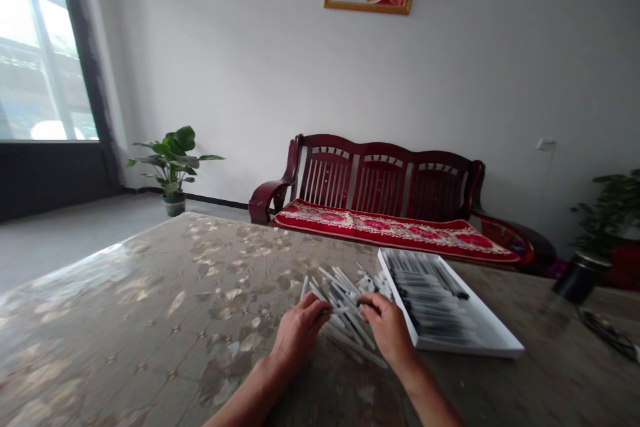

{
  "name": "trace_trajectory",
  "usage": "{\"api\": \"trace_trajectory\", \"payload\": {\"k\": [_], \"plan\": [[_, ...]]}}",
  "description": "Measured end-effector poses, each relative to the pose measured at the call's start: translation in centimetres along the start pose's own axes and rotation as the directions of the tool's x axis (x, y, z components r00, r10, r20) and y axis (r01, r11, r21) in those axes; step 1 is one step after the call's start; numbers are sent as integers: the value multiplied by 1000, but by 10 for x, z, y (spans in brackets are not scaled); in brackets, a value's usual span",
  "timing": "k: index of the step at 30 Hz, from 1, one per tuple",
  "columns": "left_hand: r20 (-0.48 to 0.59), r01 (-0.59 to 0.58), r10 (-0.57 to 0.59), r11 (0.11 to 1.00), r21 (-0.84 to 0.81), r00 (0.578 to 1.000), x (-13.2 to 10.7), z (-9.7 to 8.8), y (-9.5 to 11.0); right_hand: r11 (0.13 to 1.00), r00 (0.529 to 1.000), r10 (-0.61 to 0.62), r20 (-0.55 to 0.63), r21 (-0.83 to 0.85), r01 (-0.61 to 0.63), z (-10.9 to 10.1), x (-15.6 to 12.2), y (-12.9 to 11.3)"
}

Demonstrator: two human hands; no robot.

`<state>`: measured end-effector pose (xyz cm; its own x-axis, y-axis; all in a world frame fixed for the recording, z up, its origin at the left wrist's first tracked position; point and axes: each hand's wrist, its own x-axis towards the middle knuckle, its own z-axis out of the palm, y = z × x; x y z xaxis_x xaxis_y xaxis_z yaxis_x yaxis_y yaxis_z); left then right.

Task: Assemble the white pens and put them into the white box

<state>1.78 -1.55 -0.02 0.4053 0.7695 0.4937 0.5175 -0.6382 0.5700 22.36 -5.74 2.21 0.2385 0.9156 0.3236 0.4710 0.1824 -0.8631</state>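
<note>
My left hand (301, 321) is closed on a thin whitish pen barrel (341, 311), which points to the right. Between the fingertips of my right hand (387, 327) is a small dark piece (361, 301) that looks like a pen cap. The two hands are a short way apart above a loose pile of pale pen barrels (357, 333) on the table. Small white parts (373, 282) lie heaped just behind the right hand. Right of that hand stands a white tray (493, 320), holding rows of clear pens (435, 300) with black ends.
A patterned cloth covers the table (175, 320). Behind it is a dark red wooden bench (380, 177) with a red floral cover. A dark cable (607, 333) and a black pot (583, 277) with a plant are at the right. Another potted plant (174, 160) stands far left.
</note>
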Motion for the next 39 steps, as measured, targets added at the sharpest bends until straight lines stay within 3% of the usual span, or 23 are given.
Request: {"api": "trace_trajectory", "payload": {"k": [6,9,19,27,35,39], "plan": [[-16,27,-27,999,-35,1000,0,1,-3,976,997,64,-48,213,-53,16,-7,-2],[-5,29,-29,999,-45,1000,0,2,-4,969,997,60,-52,242,-46,17,-7,-2],[11,32,-31,999,-31,999,0,2,-1,990,999,-21,-49,138,28,18,-11,-1],[26,-39,37,997,60,999,1,-3,0,981,984,-175,8,-80,176,12,-12,-3],[40,-102,95,972,213,995,-1,1,7,991,985,128,113,-62,-121,13,-19,-7],[64,-127,114,956,266,991,-3,1,10,980,971,199,133,-55,-193,15,-19,-11]]}}
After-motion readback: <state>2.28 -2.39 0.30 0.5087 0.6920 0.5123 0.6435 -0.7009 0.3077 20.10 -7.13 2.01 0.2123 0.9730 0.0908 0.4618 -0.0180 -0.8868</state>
